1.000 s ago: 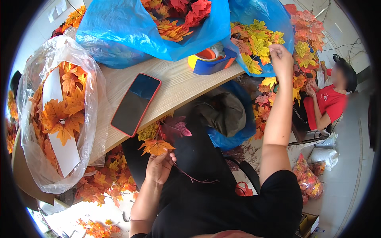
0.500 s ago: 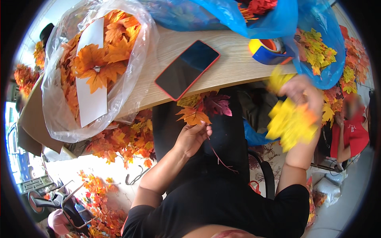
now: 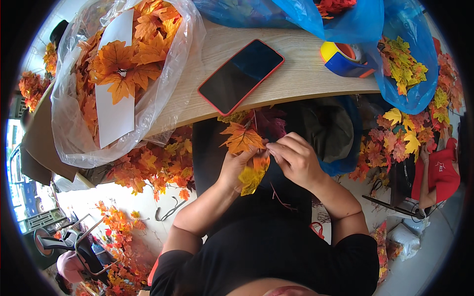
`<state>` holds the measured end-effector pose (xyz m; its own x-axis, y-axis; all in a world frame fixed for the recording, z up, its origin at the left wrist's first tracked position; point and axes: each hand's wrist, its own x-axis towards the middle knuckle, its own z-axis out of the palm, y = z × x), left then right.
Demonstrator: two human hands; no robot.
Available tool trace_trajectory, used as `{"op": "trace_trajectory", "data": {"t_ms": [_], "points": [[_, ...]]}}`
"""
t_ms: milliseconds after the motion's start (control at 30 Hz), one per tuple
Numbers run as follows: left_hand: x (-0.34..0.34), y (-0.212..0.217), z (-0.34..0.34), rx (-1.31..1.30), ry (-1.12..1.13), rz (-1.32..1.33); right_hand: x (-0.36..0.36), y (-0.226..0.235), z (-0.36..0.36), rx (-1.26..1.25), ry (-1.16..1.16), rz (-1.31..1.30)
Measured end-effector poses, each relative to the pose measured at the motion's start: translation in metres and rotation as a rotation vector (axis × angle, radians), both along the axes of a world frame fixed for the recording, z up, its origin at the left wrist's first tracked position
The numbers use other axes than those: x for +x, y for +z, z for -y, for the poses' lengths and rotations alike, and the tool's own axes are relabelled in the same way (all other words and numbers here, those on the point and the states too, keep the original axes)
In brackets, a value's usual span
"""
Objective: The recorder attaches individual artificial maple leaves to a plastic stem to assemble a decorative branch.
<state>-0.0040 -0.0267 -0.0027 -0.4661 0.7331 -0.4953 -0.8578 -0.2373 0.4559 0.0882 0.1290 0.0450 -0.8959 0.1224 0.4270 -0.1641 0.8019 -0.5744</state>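
In front of my lap, just below the table edge, my left hand (image 3: 235,167) pinches the stem of an artificial maple leaf spray. The spray carries an orange leaf (image 3: 243,138), a dark purple leaf (image 3: 270,123) and a yellow-green leaf (image 3: 234,117). Its thin reddish lower stem (image 3: 282,200) hangs down over my dark clothing. Between my hands droops a yellow maple leaf (image 3: 254,175) with an orange patch. My right hand (image 3: 297,161) is closed, thumb and forefinger pinched at the leaf's upper end beside the left fingertips; the exact grip is partly hidden.
On the wooden table (image 3: 207,59) lie a red-edged phone (image 3: 242,76), a tape roll (image 3: 345,59) and a clear bag (image 3: 69,133) of orange leaves. Blue bags (image 3: 412,93) hold more leaves. Leaf heaps (image 3: 153,165) hang below. A person in red (image 3: 439,170) sits at right.
My right hand has come in from the right, by the blue bag, to meet the left hand. A yellow leaf is now at the spray's stem. My left hand stays nearly in place.
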Motion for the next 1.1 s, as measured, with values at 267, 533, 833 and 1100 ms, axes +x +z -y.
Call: {"op": "trace_trajectory", "data": {"t_ms": [267,533,833,1100], "points": [[0.01,-0.006,-0.001,0.187,0.123,0.103,0.001,-0.001,0.002,0.056,0.039,-0.032],[0.008,-0.024,0.0,0.222,0.051,0.018,-0.001,0.003,0.003,0.047,0.049,-0.043],[0.01,-0.003,-0.007,0.097,0.025,0.03,-0.003,0.004,0.0,0.007,0.076,-0.007],[0.007,-0.041,0.003,0.389,0.047,0.166,-0.005,-0.001,-0.001,0.0,0.093,0.002]]}}
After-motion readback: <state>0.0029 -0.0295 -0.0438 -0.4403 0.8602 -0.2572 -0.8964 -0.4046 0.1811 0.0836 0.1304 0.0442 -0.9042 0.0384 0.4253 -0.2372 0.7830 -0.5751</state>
